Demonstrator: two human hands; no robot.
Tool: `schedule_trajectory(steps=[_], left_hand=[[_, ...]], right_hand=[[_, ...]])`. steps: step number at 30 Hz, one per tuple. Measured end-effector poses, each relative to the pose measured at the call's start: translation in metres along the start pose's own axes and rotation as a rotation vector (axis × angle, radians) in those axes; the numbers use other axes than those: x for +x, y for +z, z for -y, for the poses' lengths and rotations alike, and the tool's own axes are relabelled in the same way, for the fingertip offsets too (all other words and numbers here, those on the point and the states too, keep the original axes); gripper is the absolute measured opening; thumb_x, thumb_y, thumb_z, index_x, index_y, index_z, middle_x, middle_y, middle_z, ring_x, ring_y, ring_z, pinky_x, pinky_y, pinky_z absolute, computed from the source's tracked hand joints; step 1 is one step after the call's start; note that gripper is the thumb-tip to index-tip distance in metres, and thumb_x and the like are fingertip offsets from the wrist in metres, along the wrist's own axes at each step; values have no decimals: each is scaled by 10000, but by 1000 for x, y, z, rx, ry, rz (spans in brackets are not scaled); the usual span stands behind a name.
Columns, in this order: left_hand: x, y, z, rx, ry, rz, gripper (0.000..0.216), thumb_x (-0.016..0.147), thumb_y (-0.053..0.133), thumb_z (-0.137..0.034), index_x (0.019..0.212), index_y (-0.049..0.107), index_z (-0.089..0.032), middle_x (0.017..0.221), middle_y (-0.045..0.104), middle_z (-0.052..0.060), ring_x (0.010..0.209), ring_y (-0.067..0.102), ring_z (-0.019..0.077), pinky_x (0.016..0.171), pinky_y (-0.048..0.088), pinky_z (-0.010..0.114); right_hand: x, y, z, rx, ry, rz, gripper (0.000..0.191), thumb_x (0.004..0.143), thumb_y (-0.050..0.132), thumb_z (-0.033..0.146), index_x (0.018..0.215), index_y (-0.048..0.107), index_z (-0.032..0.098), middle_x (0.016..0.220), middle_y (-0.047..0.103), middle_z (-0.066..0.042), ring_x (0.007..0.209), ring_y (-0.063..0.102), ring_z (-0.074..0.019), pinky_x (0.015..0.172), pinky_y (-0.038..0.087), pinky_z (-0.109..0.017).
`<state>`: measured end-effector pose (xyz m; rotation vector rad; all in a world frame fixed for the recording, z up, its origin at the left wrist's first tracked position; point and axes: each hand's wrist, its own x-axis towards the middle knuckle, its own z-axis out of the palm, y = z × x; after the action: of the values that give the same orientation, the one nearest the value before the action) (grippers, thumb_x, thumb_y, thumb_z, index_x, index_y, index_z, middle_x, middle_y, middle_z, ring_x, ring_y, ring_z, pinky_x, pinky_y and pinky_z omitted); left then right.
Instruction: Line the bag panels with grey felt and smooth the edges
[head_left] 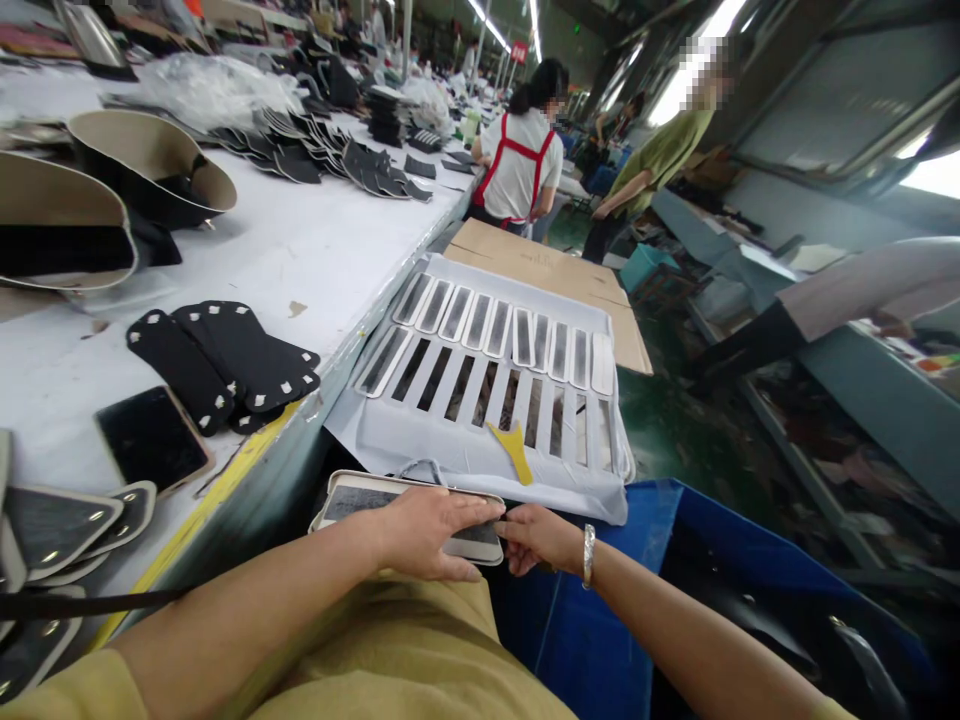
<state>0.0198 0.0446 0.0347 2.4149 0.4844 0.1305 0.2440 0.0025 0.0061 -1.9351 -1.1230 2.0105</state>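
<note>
A small stack of oblong dark-grey panels with pale edging (356,497) lies before my body. My left hand (431,528) rests across the top panel, fingers along its far side and thumb at the near side, gripping it. At the panel's right end, my right hand (541,540), with a bracelet at the wrist, is closed in a pinch on the edge. Just beyond is a board covered in pale cloth (442,447), with rows of similar edged strips (477,318) and dark slots. A yellow Y-shaped piece (513,452) lies on that cloth.
Left is a white worktable (277,245) with black strap pieces (217,360), a phone (154,438), edged panels (64,530) and curved bag-like pieces (150,165). A blue bin (592,620) stands right. Cardboard (540,262) lies behind the board. Several people stand farther off.
</note>
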Motion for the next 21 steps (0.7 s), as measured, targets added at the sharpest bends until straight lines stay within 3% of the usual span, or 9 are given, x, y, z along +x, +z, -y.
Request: schedule_trajectory(steps=[4,6,7,9,11,13,16,18,21], left_hand=[[-25,-7,-13,38,114,-128,623,834,528,-467,1383,342,-239,1501,232,52,1306,360,216,1074,296,320],[-48,-7,-12,25,143,-250,475,879,474,-414,1309,442,-217,1465,318,66,1278,391,200,1070,299,312],[-61,-7,-7,-9,82,-354,381,897,441,-385,1226,511,-204,1384,438,74,1221,448,187,1045,330,306],[-88,-5,10,-129,-239,-660,253,909,398,-347,978,585,-191,1080,617,69,1017,557,169,924,425,305],[-113,0,37,-320,-639,-920,230,886,421,-374,803,517,-183,823,587,32,785,563,151,727,473,284],[-128,6,64,-629,-777,-874,249,821,513,-414,747,450,-184,670,487,-26,616,497,117,564,432,237],[-136,12,90,-1000,-762,-694,349,724,613,-464,747,404,-186,656,433,-59,554,439,83,507,393,204],[-135,11,94,-1062,-744,-609,392,679,645,-477,744,387,-189,668,428,-64,561,437,80,512,399,202],[-130,4,90,-976,-715,-491,363,680,624,-450,740,373,-195,688,428,-61,614,459,102,532,416,211]], right_hand=[[-2,2,2,-25,-13,-20,403,720,646,506,599,482,159,501,548,10,454,588,-109,431,463,-188],[0,2,2,-20,-14,-10,409,713,644,519,602,470,165,510,545,9,448,582,-107,421,443,-185],[2,2,3,-18,-10,-6,413,713,640,522,600,462,167,510,541,10,438,574,-103,413,430,-182],[4,2,5,-14,4,-1,426,710,635,533,591,444,171,502,530,11,415,555,-95,398,405,-178],[5,2,7,-3,17,10,439,694,643,547,591,437,173,508,527,13,414,556,-95,406,408,-183],[4,2,9,9,22,38,449,672,655,561,600,445,170,535,540,7,438,575,-100,435,429,-190],[3,0,10,17,27,69,470,659,652,583,588,451,164,570,558,-10,465,592,-104,444,429,-185],[1,-1,9,31,35,76,478,665,634,594,573,446,165,587,570,-25,473,596,-108,435,423,-183],[-2,-1,5,31,36,62,473,686,592,606,566,471,165,567,573,-34,467,589,-112,418,417,-184]])
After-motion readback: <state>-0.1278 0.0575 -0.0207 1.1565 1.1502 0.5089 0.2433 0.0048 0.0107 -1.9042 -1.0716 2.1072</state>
